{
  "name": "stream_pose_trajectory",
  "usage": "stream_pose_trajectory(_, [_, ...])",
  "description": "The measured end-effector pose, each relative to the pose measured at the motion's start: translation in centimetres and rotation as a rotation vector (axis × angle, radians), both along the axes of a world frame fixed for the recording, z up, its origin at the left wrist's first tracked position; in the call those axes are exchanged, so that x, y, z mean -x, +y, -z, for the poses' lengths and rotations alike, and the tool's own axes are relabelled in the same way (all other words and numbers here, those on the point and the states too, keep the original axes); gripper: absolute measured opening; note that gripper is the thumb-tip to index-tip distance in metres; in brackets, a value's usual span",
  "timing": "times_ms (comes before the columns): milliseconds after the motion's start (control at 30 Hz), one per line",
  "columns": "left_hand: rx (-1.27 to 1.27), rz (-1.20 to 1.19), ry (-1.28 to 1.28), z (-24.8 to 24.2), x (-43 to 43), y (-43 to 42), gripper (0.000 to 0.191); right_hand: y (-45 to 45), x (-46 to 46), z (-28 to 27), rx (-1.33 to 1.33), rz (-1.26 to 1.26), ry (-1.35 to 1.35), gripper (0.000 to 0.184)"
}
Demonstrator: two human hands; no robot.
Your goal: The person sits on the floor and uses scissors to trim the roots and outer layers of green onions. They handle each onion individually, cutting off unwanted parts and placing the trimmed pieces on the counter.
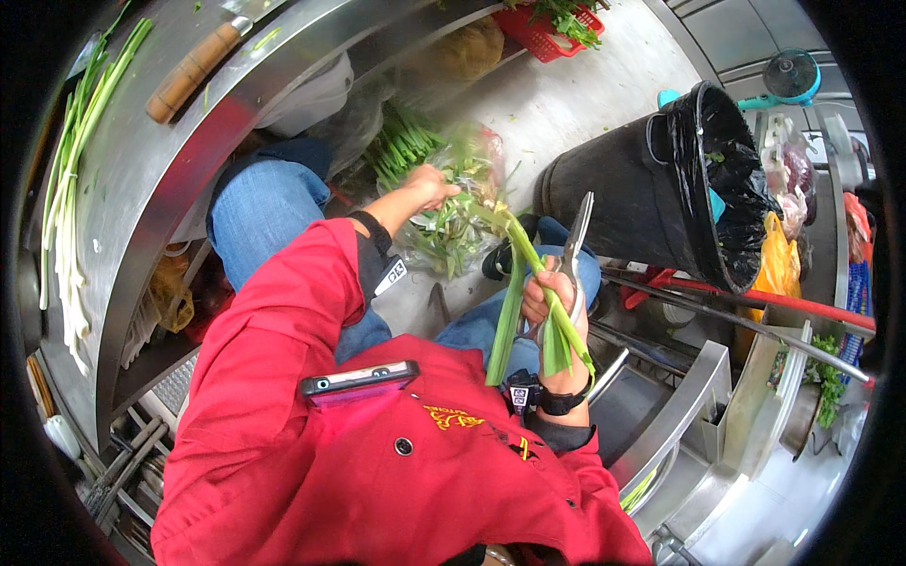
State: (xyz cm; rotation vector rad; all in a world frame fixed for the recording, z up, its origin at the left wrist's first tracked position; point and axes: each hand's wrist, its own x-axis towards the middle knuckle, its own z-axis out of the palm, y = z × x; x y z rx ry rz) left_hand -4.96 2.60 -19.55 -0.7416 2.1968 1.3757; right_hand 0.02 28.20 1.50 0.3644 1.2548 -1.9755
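Note:
My right hand (555, 297) is closed around a green scallion or leek stalk (527, 247) and a pair of metal scissors (579, 230), blades pointing away from me. Long flat green leaves hang from the stalk past the wrist. My left hand (429, 188) is over the floor, fingers curled, close to the pale far end of the stalk; whether it pinches it cannot be told. Beneath are vegetable trimmings (449, 237) on clear plastic, partly blurred. A bunch of green stalks (403, 141) lies beyond my left hand.
A steel counter (159, 163) on the left bears scallions (71, 212) and a wooden-handled tool (195, 71). To the right, a black bin (637, 177) with a bag liner leans over. A red basket (545, 35) of greens stands farther off. Steel shelving and red poles are at the right.

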Motion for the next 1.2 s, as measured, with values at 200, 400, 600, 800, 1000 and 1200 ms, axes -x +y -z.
stream_pose_trajectory(200, [0.327, 0.066, -0.06, 2.8, -0.8, -1.8, 0.047, 0.9, -0.8, -4.5, 0.084, 0.065, 0.017, 0.009])
stream_pose_trajectory(400, [0.214, 0.227, 0.028, -2.7, -0.4, 1.4, 0.051, 0.6, -0.3, -3.9, 0.206, 0.04, 0.042, 0.012])
stream_pose_trajectory(600, [-0.473, 0.024, -0.024, -13.2, -3.0, 6.0, 0.057, -0.7, 0.8, 0.6, 0.283, 0.002, 0.032, 0.011])
stream_pose_trajectory(800, [-1.333, -0.118, 0.071, -12.8, -5.0, 7.1, 0.031, -1.8, 0.7, 2.2, 0.356, 0.034, -0.076, 0.012])
stream_pose_trajectory(1000, [-0.129, 0.319, 0.393, -7.8, -4.3, 5.1, 0.017, -0.4, 1.6, -0.6, 0.4, 0.221, -0.042, 0.01])
stream_pose_trajectory(1200, [0.631, 0.388, 0.227, -1.7, -4.2, 0.9, 0.019, 1.0, 1.4, -4.1, 0.445, 0.221, -0.119, 0.008])
